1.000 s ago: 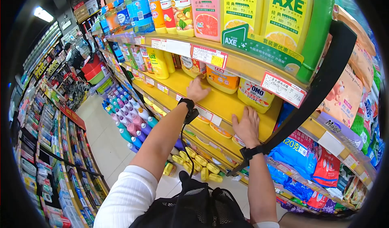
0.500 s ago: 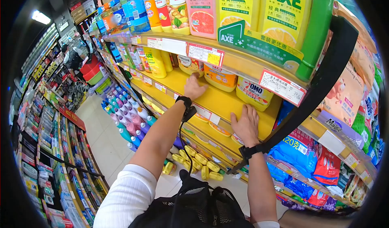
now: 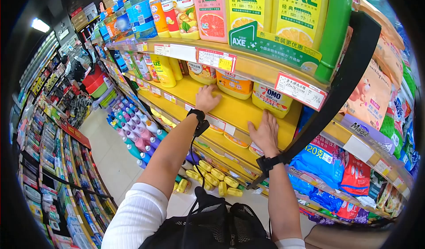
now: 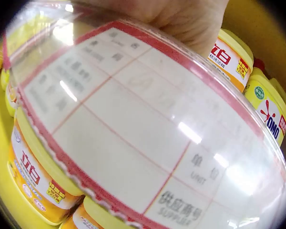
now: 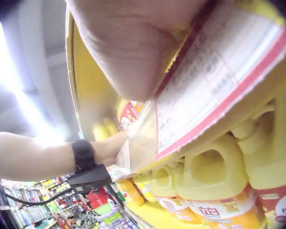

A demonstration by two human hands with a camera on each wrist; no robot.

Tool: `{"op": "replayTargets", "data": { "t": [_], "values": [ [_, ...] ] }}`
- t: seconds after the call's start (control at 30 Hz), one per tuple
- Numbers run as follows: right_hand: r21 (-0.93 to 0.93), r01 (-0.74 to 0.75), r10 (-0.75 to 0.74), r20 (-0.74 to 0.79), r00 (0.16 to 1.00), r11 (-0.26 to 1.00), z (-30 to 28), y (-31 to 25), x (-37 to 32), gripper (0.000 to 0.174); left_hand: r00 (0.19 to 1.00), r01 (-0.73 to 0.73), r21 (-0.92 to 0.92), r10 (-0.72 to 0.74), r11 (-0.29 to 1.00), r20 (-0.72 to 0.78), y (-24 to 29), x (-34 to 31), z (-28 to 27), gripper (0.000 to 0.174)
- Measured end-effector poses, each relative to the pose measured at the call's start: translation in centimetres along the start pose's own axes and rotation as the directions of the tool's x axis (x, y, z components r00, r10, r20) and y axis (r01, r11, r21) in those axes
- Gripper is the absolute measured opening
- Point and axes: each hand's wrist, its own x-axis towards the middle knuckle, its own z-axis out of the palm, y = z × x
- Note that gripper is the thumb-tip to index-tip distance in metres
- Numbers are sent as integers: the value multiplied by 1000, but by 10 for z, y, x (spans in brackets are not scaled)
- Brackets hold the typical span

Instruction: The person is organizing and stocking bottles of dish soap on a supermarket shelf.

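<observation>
My left hand (image 3: pixel 207 99) rests on the yellow shelf (image 3: pixel 237 111), its fingers reaching in toward a yellow jug with an orange label (image 3: pixel 234 86) and the bottle with a pale label (image 3: pixel 202 73) to its left. Flat on the same shelf lies my right hand (image 3: pixel 265 134), fingers extended and thumb spread, just in front of a yellow OMO jug (image 3: pixel 271 100). Neither hand holds anything. In the left wrist view, a price tag in a clear holder (image 4: pixel 128 119) covers much of the hand. The right wrist view shows the heel of the right hand (image 5: pixel 133 47) over the shelf edge.
Above, an upper shelf (image 3: pixel 177 40) carries AXE bottles (image 3: pixel 297 16) and overhangs the hands. A dark strap (image 3: pixel 341 85) runs across the right side. Yellow-capped bottles (image 3: pixel 217 173) stand by the floor below. Bagged detergent (image 3: pixel 316 153) fills shelves at right.
The head view has shifted a little, so shelves and hands sit slightly further left. Both hands keep about the same places on the shelf.
</observation>
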Motion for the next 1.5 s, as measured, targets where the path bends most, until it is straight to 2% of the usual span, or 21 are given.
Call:
{"op": "replayTargets", "data": {
  "t": [0.03,0.13,0.23,0.33,0.53,0.57,0.77,0.87,0.97,1.07,1.17,1.27,1.37,1.47,1.5],
  "values": [
    [7,3,-3,-2,1000,1000,0,0,0,70,1000,3,14,-4,1000,17,1,-1,-1,38],
    [11,36,-36,-7,999,999,1,4,0,64,976,-219,-19,219,976,15,0,-4,2,36],
    [5,55,-55,-9,998,998,2,4,0,59,983,-184,56,183,981,7,6,-7,1,35],
    [-15,79,-79,-22,997,997,4,5,0,57,988,-153,40,152,987,42,10,-7,-3,36],
    [-19,70,-70,-6,998,997,4,5,0,54,986,-169,123,169,978,13,19,-12,-3,32],
    [-20,73,-73,-7,997,997,4,5,0,54,979,-191,94,196,977,-51,17,-13,1,28],
    [-26,68,-67,9,998,997,4,5,0,53,981,-171,35,173,985,-90,15,-13,-1,22],
    [-30,65,-65,15,998,997,3,4,0,53,957,-239,33,241,970,-160,11,-12,3,20],
    [-24,66,-66,4,998,998,2,5,-2,53,952,-255,25,256,967,-167,9,-12,4,19],
    [-28,78,-78,-16,997,997,4,5,-2,53,978,-195,4,195,981,-78,9,-10,4,20],
    [-41,74,-75,-14,997,996,4,4,-2,52,956,-274,38,276,961,-97,15,-13,0,19],
    [-47,63,-63,-8,998,997,1,2,0,52,881,-423,33,420,905,-220,38,-14,-3,19],
    [-51,76,-77,-22,997,996,4,3,-1,52,858,-465,-40,438,885,-269,90,-17,-27,23],
    [-45,89,-90,-31,995,995,6,7,-2,52,851,-467,-167,390,869,-351,116,-8,-34,29],
    [-36,81,-81,-25,996,996,5,6,-1,52,778,-540,-111,445,834,-443,116,-1,-30,33]
  ]
}}
